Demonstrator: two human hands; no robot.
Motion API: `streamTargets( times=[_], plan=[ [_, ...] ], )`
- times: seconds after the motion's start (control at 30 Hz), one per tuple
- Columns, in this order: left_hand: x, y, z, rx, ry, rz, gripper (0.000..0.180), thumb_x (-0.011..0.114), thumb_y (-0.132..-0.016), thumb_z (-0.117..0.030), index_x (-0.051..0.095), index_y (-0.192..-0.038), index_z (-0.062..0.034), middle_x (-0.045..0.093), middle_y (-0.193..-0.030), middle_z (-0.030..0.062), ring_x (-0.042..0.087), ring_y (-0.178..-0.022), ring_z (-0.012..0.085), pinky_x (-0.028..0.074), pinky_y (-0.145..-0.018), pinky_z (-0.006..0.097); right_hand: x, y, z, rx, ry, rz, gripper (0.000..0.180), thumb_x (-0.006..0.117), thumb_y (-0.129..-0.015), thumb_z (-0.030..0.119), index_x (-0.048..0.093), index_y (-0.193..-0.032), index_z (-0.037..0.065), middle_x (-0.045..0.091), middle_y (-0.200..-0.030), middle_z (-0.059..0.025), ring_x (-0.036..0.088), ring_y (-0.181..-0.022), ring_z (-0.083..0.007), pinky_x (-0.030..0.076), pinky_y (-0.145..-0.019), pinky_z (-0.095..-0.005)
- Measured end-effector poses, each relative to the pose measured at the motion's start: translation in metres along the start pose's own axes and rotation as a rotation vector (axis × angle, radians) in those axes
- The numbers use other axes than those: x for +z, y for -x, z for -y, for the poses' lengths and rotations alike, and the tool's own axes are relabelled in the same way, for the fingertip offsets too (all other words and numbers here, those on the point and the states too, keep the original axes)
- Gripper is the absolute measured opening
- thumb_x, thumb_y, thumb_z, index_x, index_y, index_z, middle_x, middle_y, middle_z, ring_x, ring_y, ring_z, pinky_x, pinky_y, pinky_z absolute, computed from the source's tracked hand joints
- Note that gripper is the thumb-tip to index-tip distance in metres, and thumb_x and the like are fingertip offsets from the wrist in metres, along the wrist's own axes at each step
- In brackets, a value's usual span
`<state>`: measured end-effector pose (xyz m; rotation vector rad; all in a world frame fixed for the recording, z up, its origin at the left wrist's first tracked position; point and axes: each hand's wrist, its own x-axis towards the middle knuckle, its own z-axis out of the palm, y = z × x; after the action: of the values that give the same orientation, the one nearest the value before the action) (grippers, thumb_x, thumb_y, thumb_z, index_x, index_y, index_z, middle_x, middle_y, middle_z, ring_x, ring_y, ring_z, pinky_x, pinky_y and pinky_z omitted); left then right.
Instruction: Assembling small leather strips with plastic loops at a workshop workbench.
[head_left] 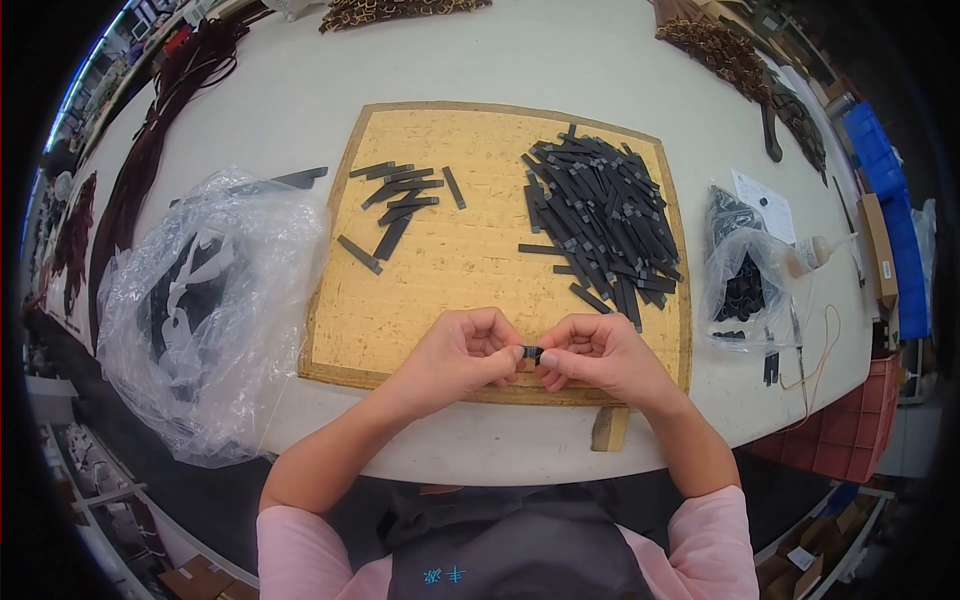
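In the head view, both hands meet over the near edge of a cork board that lies on a white table. The left hand is curled closed, its fingertips pinching one end of a small dark piece. The right hand is curled the same way and pinches the other end, so the piece sits between the two hands, just above the board's near edge. The piece is mostly hidden by the fingers; its shape cannot be told beyond being short and dark.

On the board's right half lies a big pile of dark strips, heaped across one another. On the far left part of the board is a small group of strips, a few loosely side by side and one lying apart nearer the board's left edge.

Left of the board sits a crumpled clear bag with dark and white things inside. Far left, a bundle of dark red cords runs along the table. Right of the board stands a smaller clear bag holding small dark parts, with a white paper beyond it. At the far right edge are brown pieces in a heap, and more lie at the far middle edge. The person wears pink sleeves and a dark apron.
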<state>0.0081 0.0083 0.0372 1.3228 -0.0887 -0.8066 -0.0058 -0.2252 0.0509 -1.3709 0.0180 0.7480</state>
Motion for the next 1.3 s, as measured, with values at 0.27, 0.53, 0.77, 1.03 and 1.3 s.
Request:
streamTargets(
  times=[0.27,0.53,0.77,1.03,1.3],
  plan=[
    [0.005,-0.001,0.002,0.034,-0.033,-0.034,0.010,0.068,-0.092,-0.008,0.062,-0.093,-0.0008,0.067,-0.078,0.0014,0.062,-0.071,0.0051,0.051,-0.067,0.021,0.008,0.005,0.007,-0.050,0.203,-0.078,0.019,0.073,-0.091,0.012,0.070,-0.100,-0.004,0.070,-0.083,-0.0046,0.065,-0.073,-0.0069,0.053,-0.066,-0.0200],
    [0.009,-0.002,0.007,0.065,-0.139,-0.099,0.009,0.068,-0.091,-0.007,0.061,-0.090,-0.0018,0.063,-0.076,-0.0023,0.058,-0.067,0.0014,0.048,-0.062,0.018,0.011,-0.001,-0.002,-0.076,0.299,-0.121,0.014,0.071,-0.089,0.007,0.066,-0.098,-0.003,0.066,-0.080,-0.0012,0.060,-0.070,-0.0036,0.050,-0.065,-0.0183],
    [0.010,-0.003,0.001,0.034,-0.073,-0.082,0.009,0.067,-0.092,-0.007,0.060,-0.091,-0.0009,0.063,-0.076,-0.0011,0.060,-0.068,0.0037,0.050,-0.064,0.020,0.004,-0.008,-0.003,-0.004,0.101,-0.041,0.011,0.068,-0.091,0.008,0.061,-0.092,0.000,0.067,-0.079,-0.0050,0.065,-0.069,-0.0091,0.055,-0.066,-0.0228],
    [0.006,-0.002,-0.002,0.002,-0.055,-0.038,0.010,0.066,-0.093,-0.009,0.060,-0.093,-0.0009,0.064,-0.081,0.0022,0.064,-0.075,0.0085,0.054,-0.069,0.025,-0.002,-0.015,0.000,0.115,0.028,0.028,0.013,0.067,-0.092,0.012,0.061,-0.092,0.000,0.068,-0.078,-0.0079,0.067,-0.065,-0.0126,0.058,-0.063,-0.0262],
    [0.007,-0.001,-0.003,0.003,-0.048,-0.038,0.010,0.066,-0.094,-0.009,0.060,-0.093,-0.0017,0.064,-0.083,0.0016,0.064,-0.076,0.0085,0.054,-0.070,0.025,-0.002,-0.015,0.002,0.118,0.020,0.043,0.016,0.068,-0.089,0.015,0.061,-0.089,0.001,0.067,-0.080,-0.0081,0.065,-0.067,-0.0131,0.056,-0.063,-0.0260]
  ],
)
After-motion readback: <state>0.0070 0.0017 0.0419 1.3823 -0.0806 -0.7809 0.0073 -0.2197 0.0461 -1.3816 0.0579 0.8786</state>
